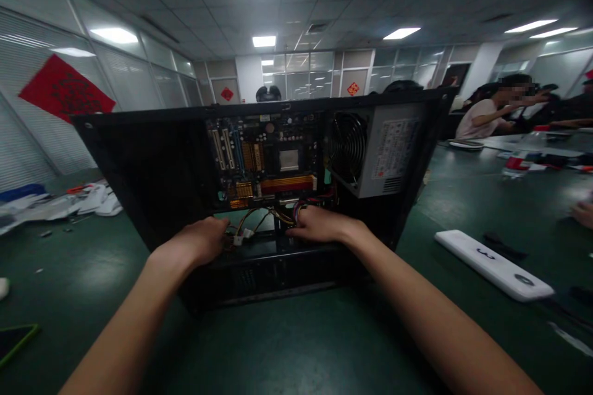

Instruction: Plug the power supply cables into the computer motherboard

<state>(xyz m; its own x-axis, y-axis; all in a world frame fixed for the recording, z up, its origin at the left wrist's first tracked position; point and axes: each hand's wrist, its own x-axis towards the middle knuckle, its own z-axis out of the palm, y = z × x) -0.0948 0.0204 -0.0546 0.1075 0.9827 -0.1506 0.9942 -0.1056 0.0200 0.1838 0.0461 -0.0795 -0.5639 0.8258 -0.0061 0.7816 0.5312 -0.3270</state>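
A black computer case (259, 268) stands with its open side towards me, a motherboard (290, 160) and a grey power supply (386, 151) with a black fan inside. My right hand (322, 225) reaches into the lower part of the case, its fingers closed around a bundle of power cables (282, 216). Lower left, my left hand (206, 242) is closed at the other end of these cables, beside white connectors (238, 239). The fingertips of both hands are partly hidden.
On the green table (296, 345), a white power strip (493, 265) marked 3 lies at right. A bottle (516, 163) stands farther back, near a seated person (486, 114). Papers and plastic wrap (99, 197) lie left of the case. A green-edged object (18, 342) is at lower left.
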